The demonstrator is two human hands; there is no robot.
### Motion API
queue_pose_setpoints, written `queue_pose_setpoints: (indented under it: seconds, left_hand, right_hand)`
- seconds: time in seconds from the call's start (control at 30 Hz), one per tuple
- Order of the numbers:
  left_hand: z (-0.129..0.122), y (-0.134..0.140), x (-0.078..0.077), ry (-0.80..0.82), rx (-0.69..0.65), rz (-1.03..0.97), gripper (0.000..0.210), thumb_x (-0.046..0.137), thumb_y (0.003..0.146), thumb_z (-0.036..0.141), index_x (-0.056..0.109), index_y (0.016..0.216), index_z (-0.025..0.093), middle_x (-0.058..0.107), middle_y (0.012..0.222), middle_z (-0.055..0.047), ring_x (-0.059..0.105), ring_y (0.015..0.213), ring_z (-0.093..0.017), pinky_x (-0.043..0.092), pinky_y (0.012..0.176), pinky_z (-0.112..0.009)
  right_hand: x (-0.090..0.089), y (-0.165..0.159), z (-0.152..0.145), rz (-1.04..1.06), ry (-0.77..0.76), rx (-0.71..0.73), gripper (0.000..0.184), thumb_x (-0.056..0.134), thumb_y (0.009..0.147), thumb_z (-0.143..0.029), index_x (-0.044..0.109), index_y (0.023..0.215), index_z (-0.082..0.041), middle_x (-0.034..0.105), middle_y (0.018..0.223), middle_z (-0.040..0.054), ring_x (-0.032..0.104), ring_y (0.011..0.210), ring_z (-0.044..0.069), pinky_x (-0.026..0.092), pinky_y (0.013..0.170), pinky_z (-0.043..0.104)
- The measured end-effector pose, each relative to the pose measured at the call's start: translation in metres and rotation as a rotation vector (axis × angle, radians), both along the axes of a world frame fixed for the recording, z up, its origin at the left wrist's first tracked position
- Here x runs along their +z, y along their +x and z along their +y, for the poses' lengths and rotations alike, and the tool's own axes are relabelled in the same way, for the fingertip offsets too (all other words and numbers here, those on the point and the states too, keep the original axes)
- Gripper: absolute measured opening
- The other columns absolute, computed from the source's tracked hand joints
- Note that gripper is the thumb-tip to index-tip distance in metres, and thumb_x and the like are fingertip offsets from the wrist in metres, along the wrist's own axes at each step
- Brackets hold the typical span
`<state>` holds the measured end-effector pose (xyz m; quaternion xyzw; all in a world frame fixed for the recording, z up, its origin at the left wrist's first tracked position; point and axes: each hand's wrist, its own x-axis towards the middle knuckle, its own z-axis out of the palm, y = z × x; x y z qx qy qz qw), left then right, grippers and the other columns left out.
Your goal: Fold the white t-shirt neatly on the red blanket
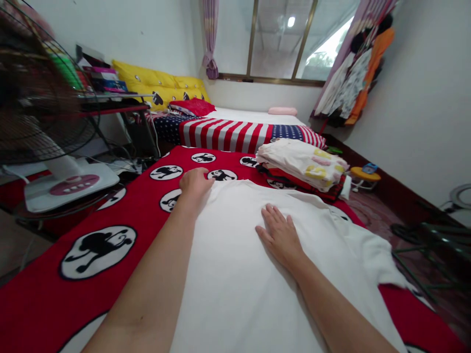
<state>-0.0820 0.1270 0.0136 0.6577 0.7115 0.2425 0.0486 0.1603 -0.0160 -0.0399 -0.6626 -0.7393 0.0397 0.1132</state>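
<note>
A white T-shirt (235, 255) lies spread over the red blanket (147, 206), which has black monkey figures in white ovals. One short sleeve (379, 255) reaches out to the right, while the left side of the shirt runs straight beneath my left arm. At the upper left edge of the shirt, my left hand (196, 187) has its fingers bent and closed on the fabric; the fingertips are partly hidden. My right hand (281, 238) rests flat on the middle of the shirt, fingers stretched out, gripping nothing.
A pile of folded clothes (301, 162) sits just beyond the shirt. An electric fan (69, 181) stands at the left by a cluttered desk (110, 110). Behind is a bed with a flag-patterned cover (228, 135). Clothes (353, 83) hang at the right, above a small yellow stool (364, 174).
</note>
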Motion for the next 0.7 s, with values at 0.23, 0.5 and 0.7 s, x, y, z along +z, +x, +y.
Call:
queue_pose_setpoints:
  seconds: [0.23, 0.5, 0.7]
  left_hand:
    - [-0.008, -0.019, 0.011, -0.275, -0.054, 0.072, 0.038, 0.075, 0.061, 0.038, 0.071, 0.089, 0.013, 0.07, 0.103, -0.018, 0.064, 0.095, -0.039, 0.052, 0.077, -0.047]
    - [-0.067, 0.046, 0.08, -0.45, -0.941, -0.565, 0.042, 0.064, 0.076, 0.051, 0.069, 0.103, 0.019, 0.072, 0.088, -0.007, 0.069, 0.073, -0.018, 0.053, 0.062, -0.027]
    - [-0.054, 0.035, 0.066, -0.379, -0.755, -0.316, 0.02, 0.065, 0.072, 0.03, 0.07, 0.08, 0.013, 0.069, 0.07, -0.005, 0.066, 0.065, -0.017, 0.051, 0.057, -0.023]
  right_hand:
    - [0.001, 0.0, -0.001, 0.018, 0.007, 0.0, 0.055, 0.038, 0.094, -0.04, 0.037, 0.143, -0.014, 0.024, 0.155, 0.0091, 0.018, 0.143, 0.025, 0.015, 0.113, 0.054]
    - [0.0, 0.003, -0.002, 0.077, 0.033, 0.012, 0.052, 0.041, 0.093, -0.039, 0.04, 0.14, -0.015, 0.028, 0.153, 0.01, 0.02, 0.142, 0.025, 0.016, 0.112, 0.054]
    - [-0.003, 0.004, 0.0, 0.095, 0.052, 0.001, 0.048, 0.046, 0.092, -0.036, 0.046, 0.135, -0.016, 0.033, 0.151, 0.0094, 0.024, 0.141, 0.025, 0.016, 0.113, 0.052]
